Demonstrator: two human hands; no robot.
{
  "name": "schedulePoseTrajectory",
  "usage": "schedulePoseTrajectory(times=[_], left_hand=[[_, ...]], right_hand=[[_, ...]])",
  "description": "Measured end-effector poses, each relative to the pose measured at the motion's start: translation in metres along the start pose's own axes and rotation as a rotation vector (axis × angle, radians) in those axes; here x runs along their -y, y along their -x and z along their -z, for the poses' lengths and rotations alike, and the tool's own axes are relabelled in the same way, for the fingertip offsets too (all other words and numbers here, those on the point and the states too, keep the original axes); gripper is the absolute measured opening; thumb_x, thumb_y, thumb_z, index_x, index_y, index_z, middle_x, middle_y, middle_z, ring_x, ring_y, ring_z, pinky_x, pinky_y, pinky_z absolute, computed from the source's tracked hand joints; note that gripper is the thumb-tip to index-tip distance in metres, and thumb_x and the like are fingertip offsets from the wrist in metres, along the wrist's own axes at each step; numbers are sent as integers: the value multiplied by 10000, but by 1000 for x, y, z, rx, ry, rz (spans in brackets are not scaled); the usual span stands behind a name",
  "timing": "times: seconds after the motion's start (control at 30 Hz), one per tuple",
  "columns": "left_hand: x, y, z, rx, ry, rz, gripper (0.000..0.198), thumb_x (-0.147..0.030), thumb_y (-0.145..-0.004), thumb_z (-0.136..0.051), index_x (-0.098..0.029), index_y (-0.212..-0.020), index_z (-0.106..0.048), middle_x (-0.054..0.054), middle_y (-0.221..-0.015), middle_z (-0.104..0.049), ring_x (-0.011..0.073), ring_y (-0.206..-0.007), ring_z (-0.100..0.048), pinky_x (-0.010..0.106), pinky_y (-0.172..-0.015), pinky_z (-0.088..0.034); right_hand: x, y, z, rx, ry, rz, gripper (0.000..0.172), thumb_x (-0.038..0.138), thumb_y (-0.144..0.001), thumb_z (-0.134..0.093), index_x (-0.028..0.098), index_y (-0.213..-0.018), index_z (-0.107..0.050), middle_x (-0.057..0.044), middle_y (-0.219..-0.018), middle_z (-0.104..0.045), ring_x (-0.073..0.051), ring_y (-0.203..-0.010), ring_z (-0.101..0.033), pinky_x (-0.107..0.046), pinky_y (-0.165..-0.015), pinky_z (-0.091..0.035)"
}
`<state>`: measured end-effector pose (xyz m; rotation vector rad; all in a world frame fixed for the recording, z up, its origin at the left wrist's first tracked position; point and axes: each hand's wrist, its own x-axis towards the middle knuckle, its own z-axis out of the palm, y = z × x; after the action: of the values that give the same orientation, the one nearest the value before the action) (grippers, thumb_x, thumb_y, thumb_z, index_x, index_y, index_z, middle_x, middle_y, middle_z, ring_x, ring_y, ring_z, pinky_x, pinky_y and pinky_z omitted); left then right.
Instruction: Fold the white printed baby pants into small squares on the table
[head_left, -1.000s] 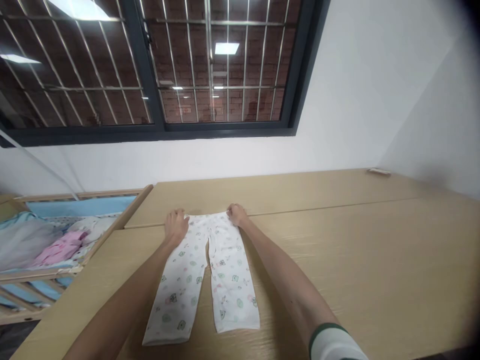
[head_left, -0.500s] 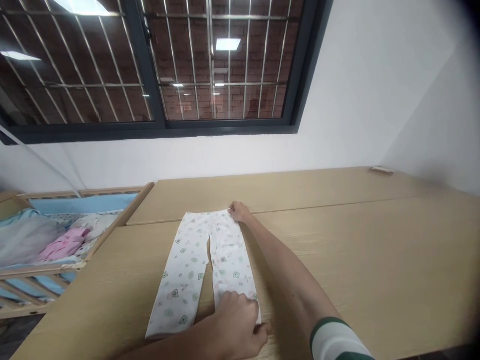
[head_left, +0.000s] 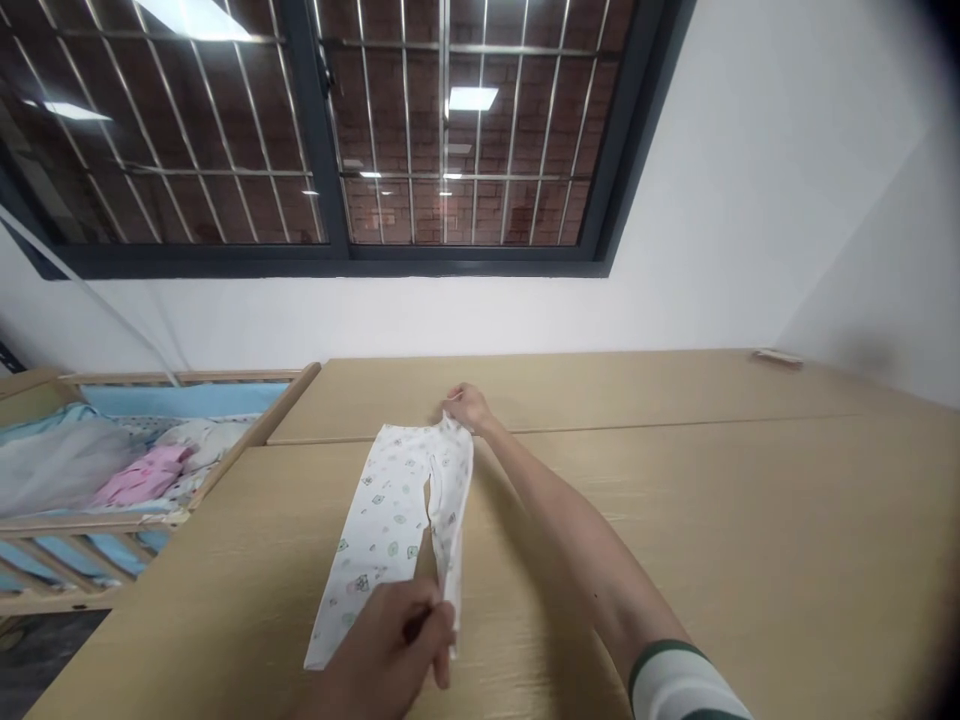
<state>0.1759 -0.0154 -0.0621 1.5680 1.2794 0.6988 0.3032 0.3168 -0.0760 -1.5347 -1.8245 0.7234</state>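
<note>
A pair of small white trousers (head_left: 382,540) with a green and grey print lies on the wooden table, waistband away from me. My right hand (head_left: 466,407) pinches the right corner of the waistband and holds it a little above the table. Nearer to me, my left hand (head_left: 397,640) is closed on the hem of the right leg. Between my two hands that leg is lifted and tilted toward the left leg, which lies flat. Part of the left leg's lower end is hidden behind my left hand.
The light wooden table (head_left: 637,520) has a seam across it and meets the white wall. At left stands a wooden cot (head_left: 255,425) with blue lining, holding a pink cloth (head_left: 146,474) and white bedding. A small pale object (head_left: 777,357) lies in the far right corner. Above is a barred window (head_left: 465,262).
Both hands have raised the right trouser leg and moved it leftward, so it is now narrowed and tilted over. The left leg stays flat. The view has shifted slightly.
</note>
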Motion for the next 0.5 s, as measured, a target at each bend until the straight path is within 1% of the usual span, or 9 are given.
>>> schedulePoseTrajectory(times=[0.1, 0.17, 0.23, 0.3, 0.33, 0.37, 0.4, 0.5], left_hand=[[27, 27, 21, -107, 65, 90, 494, -626, -945, -412, -208, -738, -572, 21, -634, -667, 152, -575, -549, 239, -552, -400], [49, 44, 33, -179, 11, 125, 521, -651, -948, -382, -216, -737, -577, 19, -633, -657, 164, -593, -576, 244, -565, -412], [71, 56, 41, -298, -167, 160, 495, -607, -960, -366, -230, -723, -583, 15, -629, -652, 177, -591, -598, 255, -577, -416], [89, 64, 45, -429, -413, 220, 413, -514, -959, -376, -248, -738, -602, 17, -667, -680, 203, -643, -652, 266, -596, -415], [96, 66, 46, -464, -527, 258, 373, -467, -954, -381, -258, -752, -614, 20, -699, -701, 219, -680, -679, 272, -600, -415], [101, 66, 45, -469, -617, 296, 344, -428, -949, -383, -266, -766, -626, 24, -736, -723, 234, -720, -701, 277, -600, -416], [104, 67, 45, -449, -682, 332, 329, -398, -947, -383, -270, -780, -637, 28, -770, -739, 248, -755, -716, 281, -600, -419], [103, 65, 41, -355, -775, 396, 327, -340, -960, -366, -273, -821, -654, 29, -833, -761, 269, -805, -732, 301, -616, -444]], right_hand=[[30, -8, -23, 0, -39, 6, 298, 289, -791, -695, 185, -1034, -557, -9, -809, -695, -126, -675, -637, -201, -579, -458], [47, -10, -43, 3, -37, 9, 315, 307, -789, -690, 190, -1049, -557, -26, -867, -695, -140, -715, -642, -211, -588, -463], [60, -9, -64, 8, -16, 10, 322, 305, -791, -677, 195, -1069, -556, -43, -918, -689, -159, -761, -645, -229, -608, -469], [68, -7, -84, 17, 21, 3, 316, 287, -800, -653, 200, -1087, -552, -59, -971, -680, -181, -813, -647, -249, -635, -475], [71, -4, -93, 23, 43, -4, 309, 271, -805, -638, 200, -1093, -551, -68, -1000, -675, -191, -839, -648, -258, -646, -476], [72, -2, -101, 31, 65, -10, 303, 253, -807, -624, 200, -1096, -549, -77, -1023, -670, -200, -862, -648, -266, -656, -477], [73, 0, -108, 40, 86, -15, 297, 236, -808, -614, 199, -1096, -549, -82, -1040, -667, -206, -881, -648, -271, -665, -476], [73, 7, -120, 70, 137, -13, 285, 216, -817, -608, 202, -1095, -549, -78, -1044, -674, -209, -910, -649, -272, -689, -473]])
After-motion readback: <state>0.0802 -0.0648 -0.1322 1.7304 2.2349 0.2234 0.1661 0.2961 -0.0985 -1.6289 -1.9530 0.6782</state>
